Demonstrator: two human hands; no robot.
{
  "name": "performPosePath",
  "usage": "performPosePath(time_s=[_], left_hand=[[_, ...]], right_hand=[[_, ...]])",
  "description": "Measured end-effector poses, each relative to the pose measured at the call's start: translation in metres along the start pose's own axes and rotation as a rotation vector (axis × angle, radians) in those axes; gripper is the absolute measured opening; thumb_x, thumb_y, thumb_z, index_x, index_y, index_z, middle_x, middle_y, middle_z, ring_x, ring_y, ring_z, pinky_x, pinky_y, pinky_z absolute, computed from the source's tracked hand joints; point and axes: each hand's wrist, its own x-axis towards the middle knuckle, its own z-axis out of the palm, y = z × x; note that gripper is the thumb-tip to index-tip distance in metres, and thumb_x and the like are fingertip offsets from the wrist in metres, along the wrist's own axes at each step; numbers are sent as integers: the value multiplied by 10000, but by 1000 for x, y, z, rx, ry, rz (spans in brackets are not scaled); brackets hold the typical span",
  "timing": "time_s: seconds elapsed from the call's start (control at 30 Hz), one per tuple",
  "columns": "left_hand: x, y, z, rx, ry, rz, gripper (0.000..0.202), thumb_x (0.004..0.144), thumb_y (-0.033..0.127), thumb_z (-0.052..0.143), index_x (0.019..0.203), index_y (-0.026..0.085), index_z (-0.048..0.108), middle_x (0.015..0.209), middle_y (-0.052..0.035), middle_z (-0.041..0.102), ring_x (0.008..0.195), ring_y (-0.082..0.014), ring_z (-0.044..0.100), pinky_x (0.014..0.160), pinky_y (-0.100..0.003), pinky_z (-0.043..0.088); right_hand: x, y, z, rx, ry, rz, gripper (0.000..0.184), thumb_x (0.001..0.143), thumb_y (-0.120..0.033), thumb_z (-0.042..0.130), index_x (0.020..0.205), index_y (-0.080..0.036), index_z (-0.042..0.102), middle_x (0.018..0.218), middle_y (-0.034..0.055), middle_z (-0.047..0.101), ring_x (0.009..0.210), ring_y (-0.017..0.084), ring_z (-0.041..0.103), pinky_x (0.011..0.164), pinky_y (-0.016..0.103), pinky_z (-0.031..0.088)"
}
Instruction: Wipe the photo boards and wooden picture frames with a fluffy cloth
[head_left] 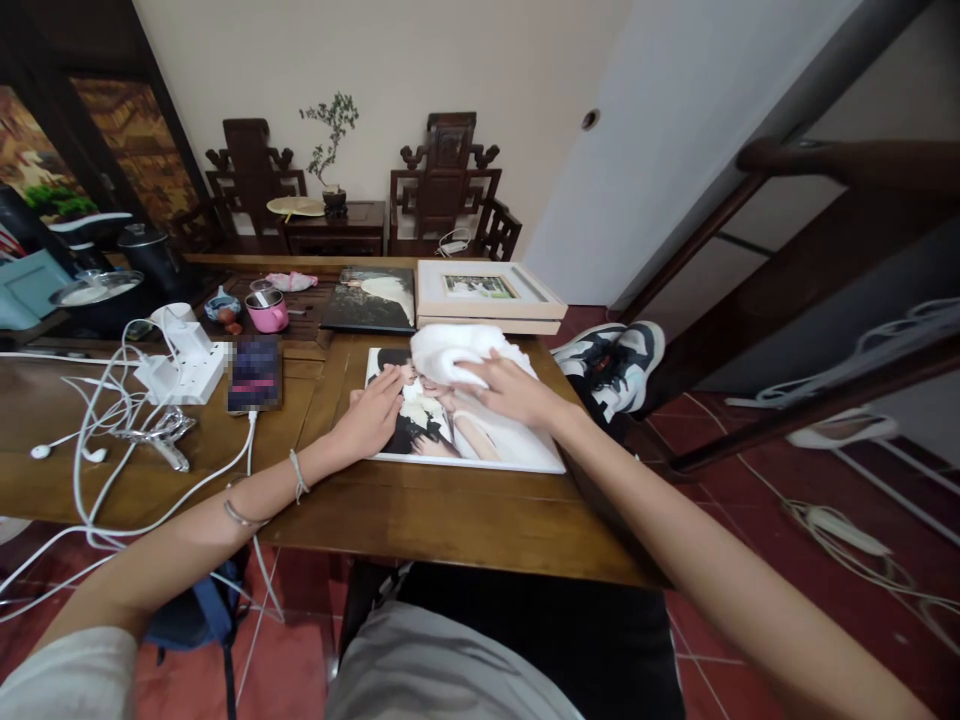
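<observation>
A photo panel [480, 446] with a picture of people and a white border lies flat on the wooden table [465, 515]. My left hand [375, 412] rests on its left edge, fingers stretched out over the picture. On the panel's upper right part my right hand [517, 388] grips a bunched white cloth [457, 350], pressing it against the surface. The cloth covers the top of the picture there.
Behind the panel lie a dark photo panel [371, 300] and stacked framed pictures [491, 300]. Leftward are a phone [255, 375], a power strip [187, 365], tangled white cables [94, 440] and a pink cup [267, 312]. Shoes [615, 365] show beyond the table's right edge.
</observation>
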Motion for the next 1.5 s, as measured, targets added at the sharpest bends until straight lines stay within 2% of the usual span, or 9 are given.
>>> performPosePath(time_s=[0.1,0.2,0.43,0.6,0.7,0.93,1.07,1.37,1.5], left_hand=[[0,-2,1,-4,18,5,485,983,196,249,1448,117,363,1550,-140,323,1463,-222,237,1144,-463,303],[0,-3,3,-12,16,-5,495,977,184,249,1454,110,355,1552,-143,317,1462,-229,239,1146,-471,299],[0,-1,3,-17,21,-5,515,960,160,252,1468,145,338,1555,-130,317,1461,-231,244,1133,-511,305],[0,1,2,16,9,-9,516,954,148,257,1461,146,350,1559,-132,306,1462,-239,239,1108,-514,339],[0,1,3,14,0,-17,520,951,145,261,1463,141,351,1559,-133,306,1463,-240,238,1120,-509,322],[0,0,2,24,-7,-11,509,957,141,249,1455,121,351,1556,-138,311,1464,-240,234,1108,-503,337],[0,-2,3,14,10,3,513,957,146,255,1461,131,344,1554,-139,315,1462,-243,238,1101,-500,349],[0,-2,3,-18,13,-16,518,955,158,266,1467,160,344,1554,-133,317,1458,-238,249,1131,-520,298],[1,0,2,-13,7,-5,508,958,157,269,1458,167,358,1551,-129,325,1457,-243,248,1121,-507,318]], right_hand=[[24,8,0,6,23,34,380,956,-295,352,1170,-143,626,1183,160,682,1077,345,603,953,492,415],[18,4,3,3,18,20,373,945,-251,341,1170,-152,622,1230,153,660,1115,332,589,986,500,390],[-81,-45,4,-2,-54,-125,382,833,-131,428,1148,-172,641,1475,181,441,1378,333,368,1111,602,259],[-115,-68,3,17,-84,-196,427,725,-46,452,1072,-165,672,1408,190,518,1436,326,243,1133,642,194],[-94,-58,7,8,-68,-165,425,775,-68,443,1134,-160,650,1417,187,507,1432,317,258,1129,639,202],[10,-12,12,-34,-87,-9,469,874,-118,398,1326,-82,518,1404,233,505,1440,356,216,1075,688,203],[26,-8,13,-54,-77,33,512,833,-70,405,1335,-92,508,1397,233,509,1443,335,218,1079,666,214],[-93,-61,5,-1,-71,-183,481,718,-20,441,1114,-189,656,1486,132,443,1455,317,175,1132,669,162],[-128,-54,5,-12,-57,-170,395,686,-26,439,964,-196,662,1522,121,389,1450,303,197,1153,641,144]])
